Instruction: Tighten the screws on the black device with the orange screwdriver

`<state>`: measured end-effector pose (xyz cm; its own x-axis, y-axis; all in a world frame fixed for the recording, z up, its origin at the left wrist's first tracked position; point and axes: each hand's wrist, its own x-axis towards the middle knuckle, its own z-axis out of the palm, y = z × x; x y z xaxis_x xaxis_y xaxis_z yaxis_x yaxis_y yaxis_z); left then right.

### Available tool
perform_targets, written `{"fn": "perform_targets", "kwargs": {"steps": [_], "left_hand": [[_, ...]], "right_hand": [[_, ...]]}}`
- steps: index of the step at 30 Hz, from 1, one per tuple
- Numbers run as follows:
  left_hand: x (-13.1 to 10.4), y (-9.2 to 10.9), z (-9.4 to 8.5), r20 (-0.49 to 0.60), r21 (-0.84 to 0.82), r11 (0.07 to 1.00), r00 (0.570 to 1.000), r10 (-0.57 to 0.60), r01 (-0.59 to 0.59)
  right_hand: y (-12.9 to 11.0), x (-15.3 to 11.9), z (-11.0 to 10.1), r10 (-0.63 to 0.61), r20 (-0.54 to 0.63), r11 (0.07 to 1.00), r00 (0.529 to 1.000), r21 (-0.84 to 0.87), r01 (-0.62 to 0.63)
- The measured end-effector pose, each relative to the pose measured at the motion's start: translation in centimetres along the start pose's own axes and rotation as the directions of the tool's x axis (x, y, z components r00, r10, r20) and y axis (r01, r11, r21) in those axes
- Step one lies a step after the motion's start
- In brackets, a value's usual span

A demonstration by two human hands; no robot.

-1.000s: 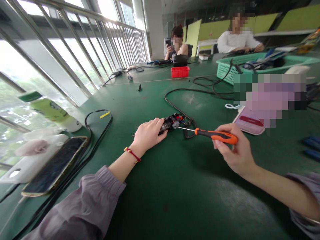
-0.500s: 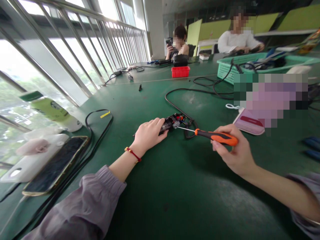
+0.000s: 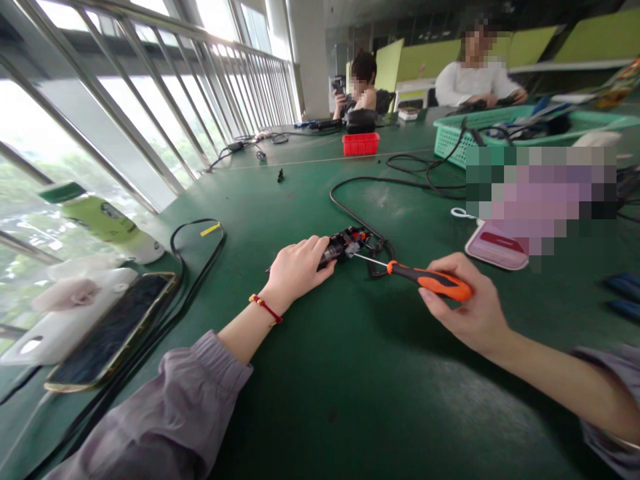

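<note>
My left hand (image 3: 299, 270) is closed around a black device with exposed coloured wires (image 3: 345, 245), pressing it against the green table (image 3: 300, 400). A black cable runs from the device's far end. My right hand (image 3: 470, 307) grips the orange and black handle of a screwdriver (image 3: 430, 280). The screwdriver's thin metal shaft points left, and its tip meets the device near a small grey part. Exactly what the tip sits in is too small to make out.
On the left lie a phone (image 3: 113, 331), a white case (image 3: 65, 313), a bottle (image 3: 100, 220) and a looped black cable (image 3: 223, 233). Beyond are a red basket (image 3: 361, 144), a green basket (image 3: 450, 143) and a pink pouch (image 3: 497, 247). Two people sit at the far end.
The screwdriver's handle has shifted slightly left and down and turned in my right hand, whose fingers have moved on it. My left hand and the device look unmoved.
</note>
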<state>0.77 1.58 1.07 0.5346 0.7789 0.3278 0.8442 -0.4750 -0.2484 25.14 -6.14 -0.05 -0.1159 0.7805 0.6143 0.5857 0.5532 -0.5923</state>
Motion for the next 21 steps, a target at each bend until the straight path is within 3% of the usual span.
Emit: {"fn": "perform_targets", "kwargs": {"steps": [4,12,17,21], "left_hand": [[-0.01,0.01,0.05,-0.013,0.007,1.000,1.000,-0.001,0.001],[0.00,0.01,0.10,-0.015,0.006,1.000,1.000,-0.003,0.003],[-0.03,0.01,0.12,-0.018,0.005,1.000,1.000,-0.005,0.005],[-0.04,0.02,0.09,-0.014,0.002,1.000,1.000,-0.010,0.010]], "right_hand": [[0.02,0.24,-0.14,-0.027,0.100,0.994,0.995,-0.101,0.038],[-0.07,0.45,-0.19,-0.027,0.038,0.999,0.999,-0.030,0.028],[-0.15,0.20,-0.19,0.014,0.112,0.996,0.994,-0.091,-0.004],[-0.15,0.33,-0.23,-0.014,0.099,0.997,0.995,-0.069,0.021]]}}
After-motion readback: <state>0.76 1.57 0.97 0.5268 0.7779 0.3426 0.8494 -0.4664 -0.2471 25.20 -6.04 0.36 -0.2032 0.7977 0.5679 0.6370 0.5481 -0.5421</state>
